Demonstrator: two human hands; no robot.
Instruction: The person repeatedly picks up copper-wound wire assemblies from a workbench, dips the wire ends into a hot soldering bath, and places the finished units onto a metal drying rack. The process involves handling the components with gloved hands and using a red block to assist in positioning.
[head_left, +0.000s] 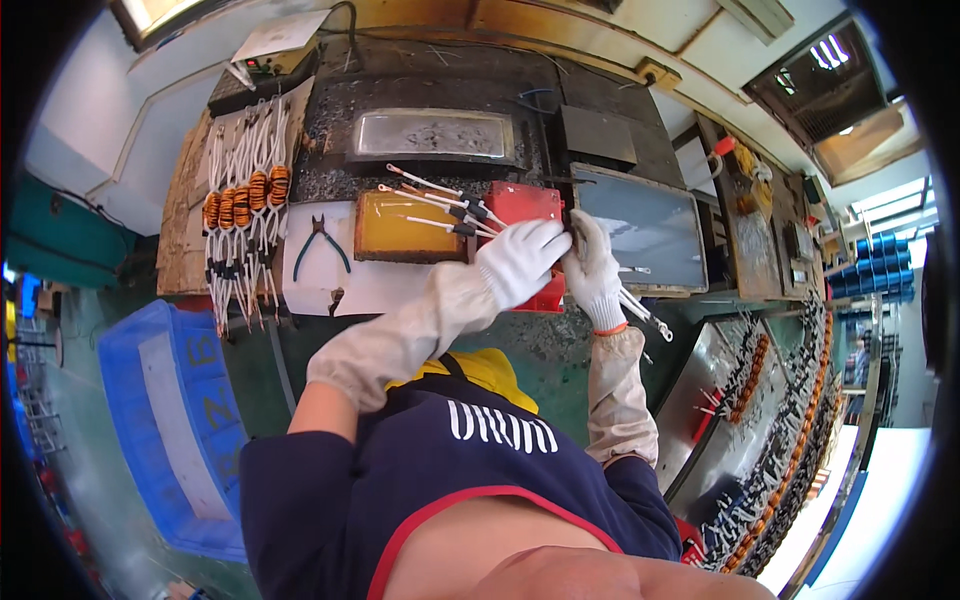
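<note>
Both my hands wear white gloves and meet above a red box [527, 203] on the dark workbench. My left hand [520, 262] is closed, and a fan of white-sleeved wire leads [440, 200] sticks out from it over a yellow-orange tray [395, 240]. My right hand [592, 268] is closed right beside it, with more white-sleeved leads [645, 315] poking out below its wrist. The part where the two hands touch is hidden by the gloves.
Several orange-wound coils with white leads [245, 205] lie on a board at the left, with pliers [320, 243] beside them. A metal trough [435, 135] sits behind, a grey tray [645, 228] to the right, a blue crate [165, 420] lower left, and racks of coils [785, 420] on the right.
</note>
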